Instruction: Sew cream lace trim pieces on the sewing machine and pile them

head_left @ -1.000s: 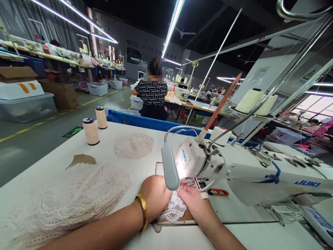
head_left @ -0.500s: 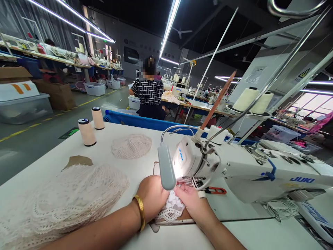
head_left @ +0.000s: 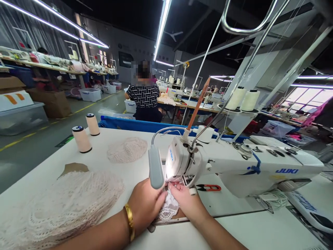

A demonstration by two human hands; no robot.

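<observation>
A white lace piece (head_left: 168,208) with a scalloped, eyeleted edge lies under the head of a white JUKI sewing machine (head_left: 221,166). My left hand (head_left: 145,203), with a gold bangle at the wrist, is curled on the lace's left side; the grey lamp (head_left: 156,168) hides part of its fingers. On the other side my right hand (head_left: 186,199) pinches the lace close to the needle area. The needle itself is not distinct. Red-handled thread snips (head_left: 210,188) rest on the machine bed, right of my right hand.
A large lace stack (head_left: 65,205) covers the table's left, with a smaller lace pile (head_left: 127,150) behind it. Two peach thread cones (head_left: 82,139) stand at the far left corner. A seated person (head_left: 144,93) faces away beyond the blue cloth trough (head_left: 125,123).
The view has shifted, so most things sit further left in it. My left hand's thumb shows more clearly beside the lace. Both hands stay on the lace at the machine.
</observation>
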